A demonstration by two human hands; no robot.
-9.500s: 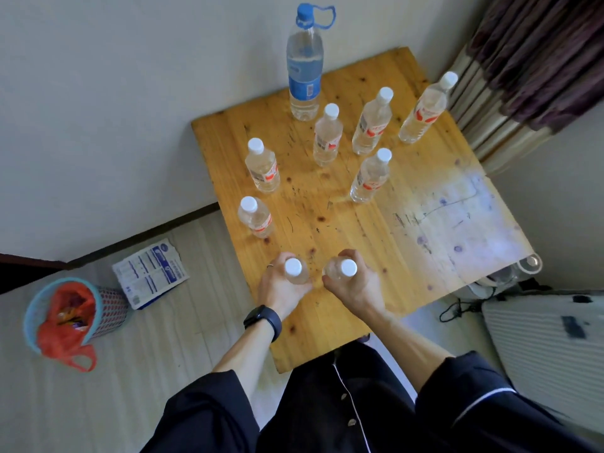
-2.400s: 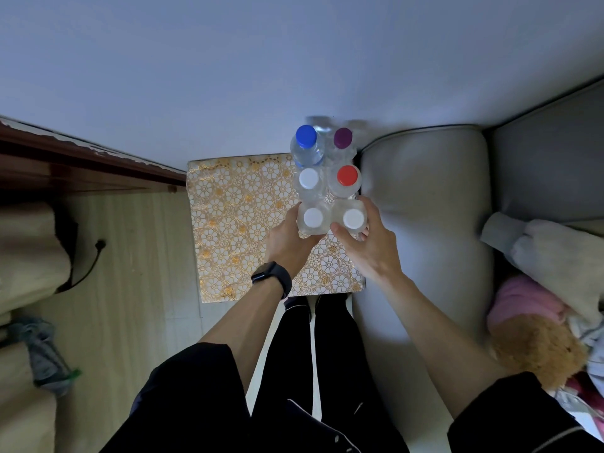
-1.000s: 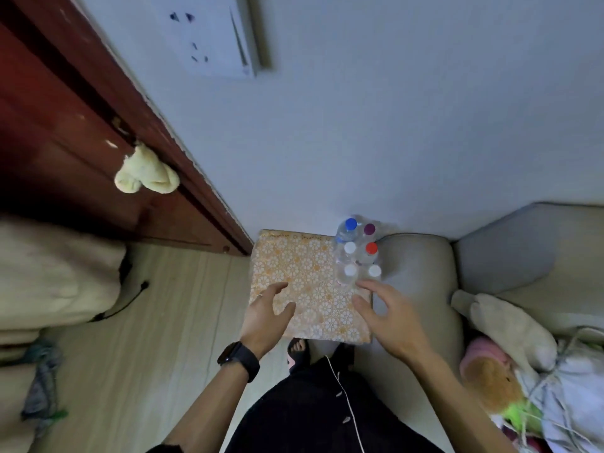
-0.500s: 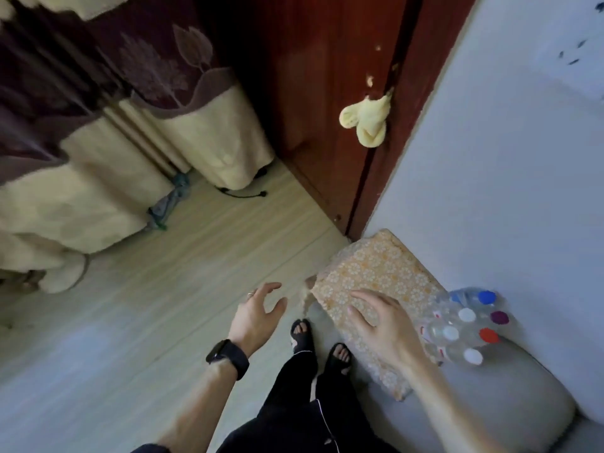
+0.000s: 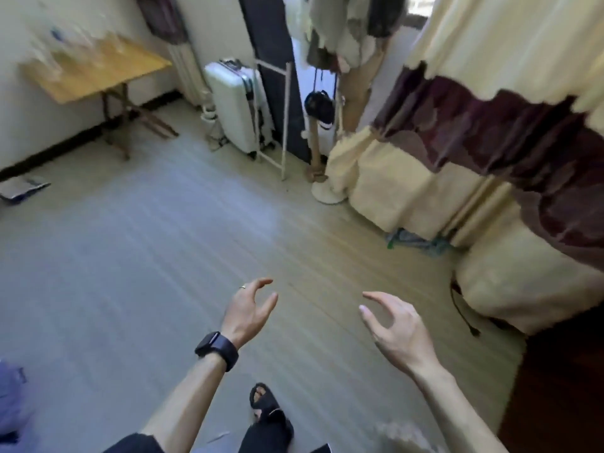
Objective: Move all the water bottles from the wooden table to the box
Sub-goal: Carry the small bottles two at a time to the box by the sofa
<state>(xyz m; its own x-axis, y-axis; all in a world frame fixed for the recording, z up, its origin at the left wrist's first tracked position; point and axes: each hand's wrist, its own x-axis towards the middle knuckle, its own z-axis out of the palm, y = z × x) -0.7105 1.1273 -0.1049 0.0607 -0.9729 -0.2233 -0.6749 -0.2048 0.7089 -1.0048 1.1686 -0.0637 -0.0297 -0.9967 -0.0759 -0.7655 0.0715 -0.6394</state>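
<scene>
Neither grip holds anything; both hover over the wooden floor (image 5: 130,250). The left grip (image 5: 246,313) is wide, with fingers loosely curved and thumb set apart. A black watch (image 5: 217,350) sits on its wrist and a ring (image 5: 242,287) on one finger. The right grip (image 5: 397,331) is likewise wide, its fingers relaxed and spread, the thumb side turned toward the left one. Below them a foot in a black sandal (image 5: 264,403) stands on the floor.

The water bottles (image 5: 70,47) stand far off at the upper left, on the counter (image 5: 108,73) against the pale wall, well apart from both grips. Motion blur smears them into pale streaks, so their number cannot be told. To the right of the counter a white suitcase (image 5: 235,106) stands upright beside a thin white rack (image 5: 285,119). A cream-and-maroon curtain (image 5: 474,132) fills the right side. A flat packet (image 5: 21,188) lies on the floor by the wall, left of the counter's legs.
</scene>
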